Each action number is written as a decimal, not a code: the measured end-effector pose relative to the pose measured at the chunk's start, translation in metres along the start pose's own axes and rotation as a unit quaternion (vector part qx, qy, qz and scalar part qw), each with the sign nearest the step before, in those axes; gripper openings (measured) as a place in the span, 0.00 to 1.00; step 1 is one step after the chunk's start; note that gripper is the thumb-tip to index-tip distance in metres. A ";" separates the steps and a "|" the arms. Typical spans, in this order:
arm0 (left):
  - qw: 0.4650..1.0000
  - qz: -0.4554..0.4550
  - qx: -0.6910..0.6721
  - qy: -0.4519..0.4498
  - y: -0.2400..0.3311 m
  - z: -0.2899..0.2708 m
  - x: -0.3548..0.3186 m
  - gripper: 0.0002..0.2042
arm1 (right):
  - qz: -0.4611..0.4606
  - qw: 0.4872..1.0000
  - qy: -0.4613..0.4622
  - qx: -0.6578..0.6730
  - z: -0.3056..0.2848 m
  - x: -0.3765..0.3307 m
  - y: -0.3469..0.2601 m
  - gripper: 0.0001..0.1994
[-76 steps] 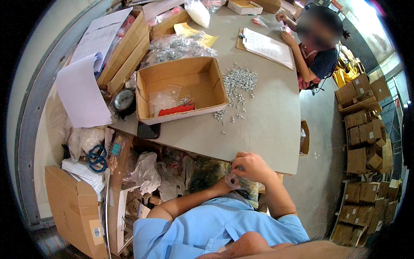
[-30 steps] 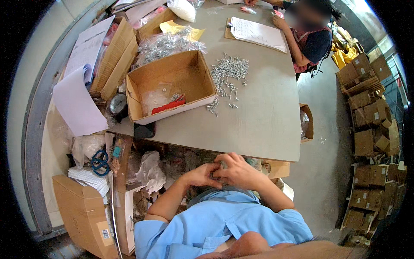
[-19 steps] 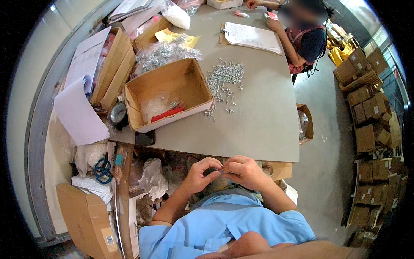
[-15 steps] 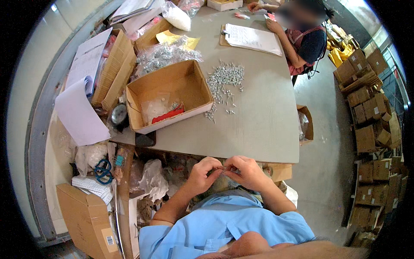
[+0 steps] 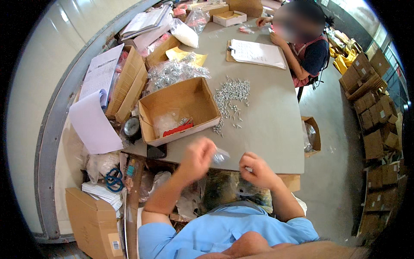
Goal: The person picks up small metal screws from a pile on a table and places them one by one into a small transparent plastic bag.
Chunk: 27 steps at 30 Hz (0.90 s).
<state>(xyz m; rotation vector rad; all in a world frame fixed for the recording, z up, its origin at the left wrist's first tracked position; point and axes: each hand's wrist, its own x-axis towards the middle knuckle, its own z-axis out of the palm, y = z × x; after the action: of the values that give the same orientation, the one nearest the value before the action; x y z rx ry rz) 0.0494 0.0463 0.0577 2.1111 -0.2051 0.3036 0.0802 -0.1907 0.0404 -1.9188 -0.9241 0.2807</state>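
Observation:
My left hand [image 5: 199, 156], smeared by motion, is raised over the table's front edge with its fingers closed. A small clear plastic bag [image 5: 221, 156] with something shiny in it hangs from its fingers. My right hand [image 5: 255, 168] is curled at the same edge, apart from the bag; whether it pinches something small is hidden. Beyond my left hand stands an open cardboard box [image 5: 179, 101] with a red item [image 5: 177, 129], small clear bags and some screws inside. Right of the box lies a loose pile of silver screws [image 5: 233, 91] on the grey table [image 5: 267, 116].
Bags of metal parts [image 5: 174, 73] lie behind the box. A dark phone [image 5: 156, 151] rests at the front edge. Farther off is a clipboard [image 5: 258, 54], beside a seated person [image 5: 312, 56]. Blue-handled scissors [image 5: 114, 179] lie at lower left; stacked cartons [image 5: 375, 146] line the right.
My hands, together at my waist before, have parted and moved forward over the table edge. The small bag now shows at my left hand. The whole view has shifted slightly.

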 end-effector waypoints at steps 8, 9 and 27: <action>0.945 0.096 0.201 0.238 -0.067 -0.109 0.136 0.07 | 0.094 0.963 0.160 -0.197 -0.037 0.075 0.087 0.12; 0.955 0.056 0.258 0.133 -0.077 -0.109 0.137 0.07 | 0.097 0.956 0.174 -0.218 -0.039 0.089 0.101 0.14; 0.948 -0.083 0.307 0.005 -0.094 -0.108 0.122 0.08 | 0.069 0.931 -0.039 -0.357 0.005 0.098 0.089 0.28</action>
<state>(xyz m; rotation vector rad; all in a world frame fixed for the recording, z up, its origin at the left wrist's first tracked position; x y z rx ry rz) 0.1757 0.1845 0.0735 2.7224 0.0919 0.3025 0.1881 -0.1420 -0.0191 -2.6656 -1.0306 0.1016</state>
